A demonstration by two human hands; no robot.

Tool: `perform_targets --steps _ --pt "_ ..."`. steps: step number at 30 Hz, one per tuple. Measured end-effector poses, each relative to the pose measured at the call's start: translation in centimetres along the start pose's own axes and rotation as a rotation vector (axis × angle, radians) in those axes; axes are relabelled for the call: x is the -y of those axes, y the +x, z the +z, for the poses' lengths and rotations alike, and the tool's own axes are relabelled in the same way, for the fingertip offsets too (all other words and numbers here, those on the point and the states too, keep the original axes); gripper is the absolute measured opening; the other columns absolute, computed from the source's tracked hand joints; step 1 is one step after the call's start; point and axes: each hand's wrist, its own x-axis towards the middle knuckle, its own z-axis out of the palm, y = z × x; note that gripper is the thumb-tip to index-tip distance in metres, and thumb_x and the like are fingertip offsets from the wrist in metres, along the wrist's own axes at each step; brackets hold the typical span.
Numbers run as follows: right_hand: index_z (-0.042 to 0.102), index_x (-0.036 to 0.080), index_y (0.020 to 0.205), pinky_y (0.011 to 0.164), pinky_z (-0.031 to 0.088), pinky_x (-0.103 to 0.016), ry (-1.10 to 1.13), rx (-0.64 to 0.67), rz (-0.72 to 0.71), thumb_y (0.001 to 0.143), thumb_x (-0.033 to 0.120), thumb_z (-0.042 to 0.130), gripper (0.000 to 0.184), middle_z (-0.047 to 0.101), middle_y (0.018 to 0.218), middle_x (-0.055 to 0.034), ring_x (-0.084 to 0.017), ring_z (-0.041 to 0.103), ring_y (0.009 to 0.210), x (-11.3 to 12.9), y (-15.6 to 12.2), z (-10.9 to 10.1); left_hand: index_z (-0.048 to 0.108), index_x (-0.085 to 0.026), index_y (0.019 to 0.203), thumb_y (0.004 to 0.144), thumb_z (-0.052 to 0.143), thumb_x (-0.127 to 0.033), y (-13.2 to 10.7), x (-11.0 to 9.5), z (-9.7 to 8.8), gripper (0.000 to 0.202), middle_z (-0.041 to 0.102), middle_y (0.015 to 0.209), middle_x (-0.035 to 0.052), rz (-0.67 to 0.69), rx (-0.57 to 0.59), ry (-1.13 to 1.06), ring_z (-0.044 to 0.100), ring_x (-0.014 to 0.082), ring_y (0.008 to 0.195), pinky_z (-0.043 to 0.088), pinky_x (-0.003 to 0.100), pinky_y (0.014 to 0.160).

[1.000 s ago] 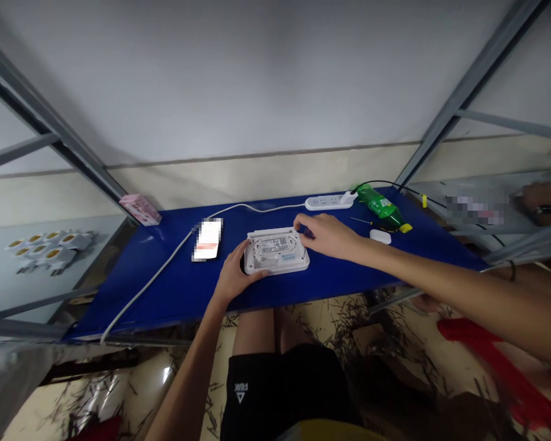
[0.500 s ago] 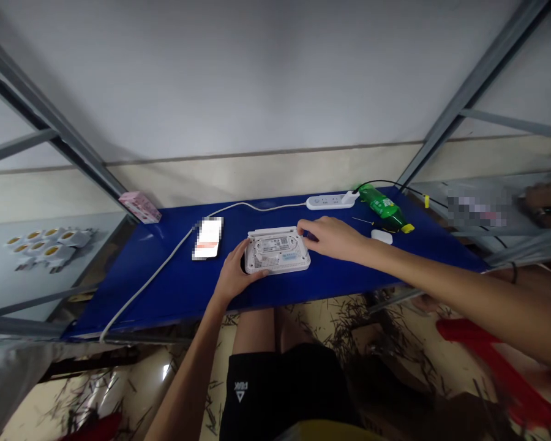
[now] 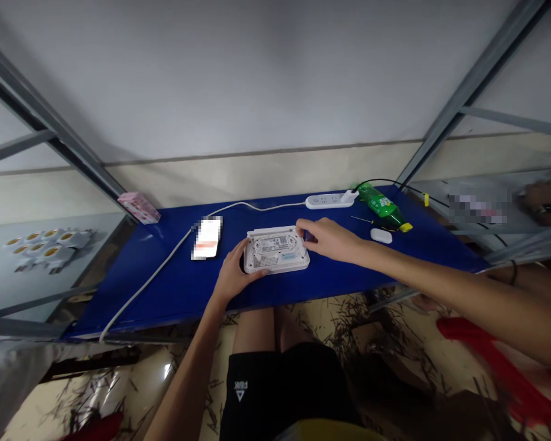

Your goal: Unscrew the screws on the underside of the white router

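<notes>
A white router [image 3: 280, 251] lies underside up on the blue table, its label, vents and screw holes showing. A long white bar, like a folded antenna, runs along its far edge. My left hand [image 3: 235, 269] grips the left end, thumb along the near edge and fingers around the far-left side. Over the far right corner, my right hand [image 3: 319, 234] has thumb and forefinger pinched together; whatever they hold, if anything, is hidden. Just right of that hand lie a thin screwdriver [image 3: 362, 219] and a small white case [image 3: 381, 236].
A white power strip [image 3: 329, 201] with a plug stands at the back, its cable running left. A green bottle [image 3: 381, 205] lies at right. A lit phone [image 3: 206, 237] and a pink box [image 3: 139, 207] are at left. Metal posts flank the blue table [image 3: 165, 294].
My right hand's fingers have shifted slightly at the router's corner, and a small dark gap now shows between them. My left hand keeps its hold; the router stays in place.
</notes>
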Motion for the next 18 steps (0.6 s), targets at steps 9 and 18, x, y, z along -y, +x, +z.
perform_targets --steps 9,18 --pt "0.06 0.025 0.107 0.076 0.034 -0.032 0.065 0.02 -0.044 0.102 0.008 0.063 0.018 0.068 0.084 0.0024 -0.018 0.06 0.076 0.3 -0.2 0.9 0.053 -0.021 0.177 0.086 0.1 -0.053 0.1 0.1 -0.1 0.108 0.061 0.184 0.0197 -0.001 0.008 0.021 0.059 0.0438 0.17 0.046 0.063 0.144" --pt "0.056 0.026 0.109 0.077 0.034 -0.029 0.055 0.045 -0.128 0.105 0.007 0.058 0.019 0.074 0.099 -0.0031 -0.019 0.063 0.084 -0.7 -0.5 2.5 0.054 -0.024 0.177 0.084 0.102 -0.054 0.1 0.3 -0.1 0.108 0.062 0.184 0.0187 -0.012 0.0 0.025 0.059 0.0459 0.17 0.048 0.066 0.143"
